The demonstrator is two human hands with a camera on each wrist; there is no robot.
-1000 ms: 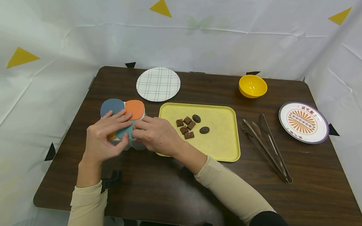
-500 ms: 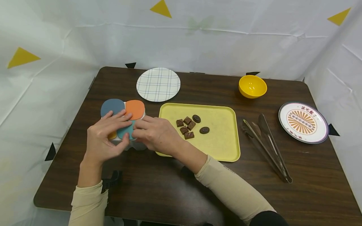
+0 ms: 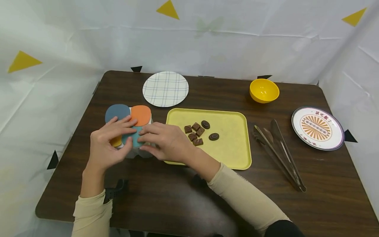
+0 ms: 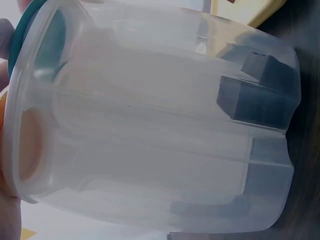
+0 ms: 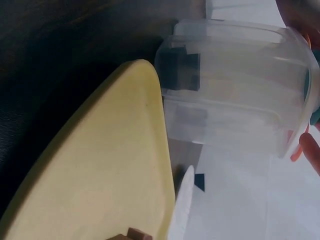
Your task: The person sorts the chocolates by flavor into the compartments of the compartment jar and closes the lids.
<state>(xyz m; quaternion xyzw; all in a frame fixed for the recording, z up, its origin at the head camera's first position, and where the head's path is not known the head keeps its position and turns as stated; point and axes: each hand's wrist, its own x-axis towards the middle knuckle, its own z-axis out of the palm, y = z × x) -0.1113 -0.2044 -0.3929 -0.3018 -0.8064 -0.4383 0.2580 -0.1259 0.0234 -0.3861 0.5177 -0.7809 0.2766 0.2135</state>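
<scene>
Head view: both hands hold a clear plastic container (image 3: 134, 149) with four coloured lids near the table's left edge. The left hand (image 3: 105, 148) and right hand (image 3: 165, 142) curl around it, fingers on the teal lid (image 3: 137, 138). A yellow tray (image 3: 231, 148) sits just beside it.

Left wrist view: the container's clear wall (image 4: 150, 125) fills the frame.

Right wrist view: the container (image 5: 235, 85) stands beside the tray's corner (image 5: 110, 170).

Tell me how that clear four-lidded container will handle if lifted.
The container looks like thin clear plastic with nothing visible inside, so probably light. Its smooth walls may be slippery. Both hands, left hand and right hand, are on it, so it probably won't tip.
</scene>
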